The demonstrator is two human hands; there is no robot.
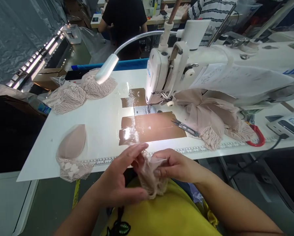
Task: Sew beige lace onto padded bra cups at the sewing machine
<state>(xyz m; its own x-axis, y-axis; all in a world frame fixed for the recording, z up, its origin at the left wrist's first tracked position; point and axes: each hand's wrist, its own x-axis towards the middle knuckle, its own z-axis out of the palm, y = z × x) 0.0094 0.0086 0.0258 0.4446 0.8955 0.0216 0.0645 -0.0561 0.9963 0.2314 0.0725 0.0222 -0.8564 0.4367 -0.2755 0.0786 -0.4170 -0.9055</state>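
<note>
A beige lace and mesh piece (149, 175) hangs in front of my body, just off the table's front edge. My right hand (173, 165) pinches its upper right side between thumb and fingers. My left hand (119, 178) is at its left side, thumb spread wide from the fingers; some fingertips touch the fabric and are partly hidden. Beyond my hands stands a white sewing machine (159, 73), its needle area above a brown taped patch (152, 126). Small thread snips (185, 127) lie on that patch's right edge.
A beige cup with lace (72, 144) overhangs the front edge at left. Lace bra cups (68, 96) lie behind it. More beige fabric (206, 113) and red-handled scissors (258, 136) are at right. A lamp (107, 68) reaches over the table. Two people sit beyond.
</note>
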